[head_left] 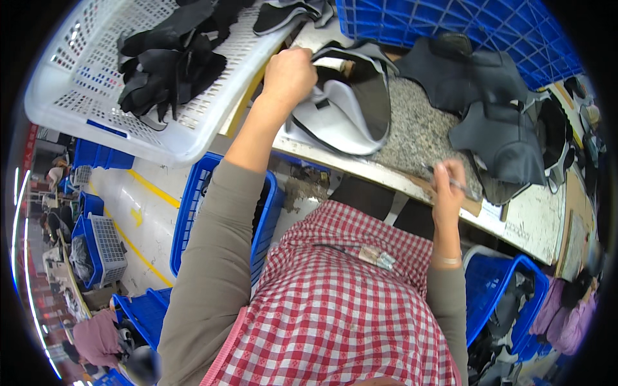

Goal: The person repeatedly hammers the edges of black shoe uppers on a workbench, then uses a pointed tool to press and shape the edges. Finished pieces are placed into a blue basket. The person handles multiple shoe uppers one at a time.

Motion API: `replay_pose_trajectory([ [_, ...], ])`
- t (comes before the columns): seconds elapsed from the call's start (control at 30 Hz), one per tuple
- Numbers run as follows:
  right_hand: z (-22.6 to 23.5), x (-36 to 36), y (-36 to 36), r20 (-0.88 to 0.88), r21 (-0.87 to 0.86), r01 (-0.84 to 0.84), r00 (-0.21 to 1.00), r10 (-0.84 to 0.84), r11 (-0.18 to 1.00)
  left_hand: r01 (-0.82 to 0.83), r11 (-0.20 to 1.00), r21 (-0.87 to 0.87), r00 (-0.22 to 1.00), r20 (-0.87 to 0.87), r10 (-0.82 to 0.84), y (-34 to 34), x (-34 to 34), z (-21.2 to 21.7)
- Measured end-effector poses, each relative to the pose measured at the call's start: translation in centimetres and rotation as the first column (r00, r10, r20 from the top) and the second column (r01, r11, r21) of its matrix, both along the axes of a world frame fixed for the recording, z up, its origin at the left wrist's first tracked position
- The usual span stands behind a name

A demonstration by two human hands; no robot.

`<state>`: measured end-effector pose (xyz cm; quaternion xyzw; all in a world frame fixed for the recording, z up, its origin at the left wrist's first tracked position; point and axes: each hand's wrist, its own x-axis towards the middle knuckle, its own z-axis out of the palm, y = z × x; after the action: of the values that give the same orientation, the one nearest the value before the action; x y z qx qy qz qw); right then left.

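Note:
A shoe upper [344, 119], dark outside with a pale grey-white lining, lies opened up on the worktable. At its far left edge my left hand [291, 76] is closed in a fist and grips the rim. My right hand [449, 186] hovers by the table's front edge, to the right of the upper and apart from it. Its fingers close round a slim silver pen-like tool [465, 189]. A speckled grey stone slab [415, 125] lies under and beside the upper. Several black shoe uppers [499, 138] are heaped at the slab's right.
A white perforated basket [193, 138] with black cut pieces [174, 71] stands at the left. Behind the slab rises a blue crate [463, 26]. On the floor are blue bins [273, 212] at the left and another blue bin [479, 276] with dark pieces at the right. People work in the left background.

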<state>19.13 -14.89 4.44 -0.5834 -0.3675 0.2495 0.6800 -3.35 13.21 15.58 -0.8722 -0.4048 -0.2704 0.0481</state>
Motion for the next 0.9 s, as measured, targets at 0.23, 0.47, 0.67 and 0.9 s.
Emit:
replay_pose_trajectory([
  [0.23, 6.0, -1.4, -0.6, 0.617, 0.341, -0.213, 0.786, -0.047, 0.915, 0.277, 0.949, 0.152, 0.927, 0.218, -0.306, -7.4, 10.1, 2.4],
  [0.47, -1.3, 3.8, 1.5, 0.493, 0.011, 0.036, 0.869, -0.037, 0.999, 0.314, 0.947, -0.075, 0.708, 0.683, -0.180, 8.2, 10.1, -7.6],
  [0.67, -4.3, 4.8, -0.5, 0.469, -0.072, 0.027, 0.883, 0.010, 0.997, -0.261, 0.962, 0.073, 0.960, 0.121, 0.251, 29.4, 2.6, -14.5],
  [0.9, -4.2, 4.5, -1.1, 0.459, -0.176, 0.080, 0.888, 0.010, 0.981, -0.389, 0.921, -0.010, 0.901, -0.212, 0.378, 35.5, 2.6, -11.0],
])
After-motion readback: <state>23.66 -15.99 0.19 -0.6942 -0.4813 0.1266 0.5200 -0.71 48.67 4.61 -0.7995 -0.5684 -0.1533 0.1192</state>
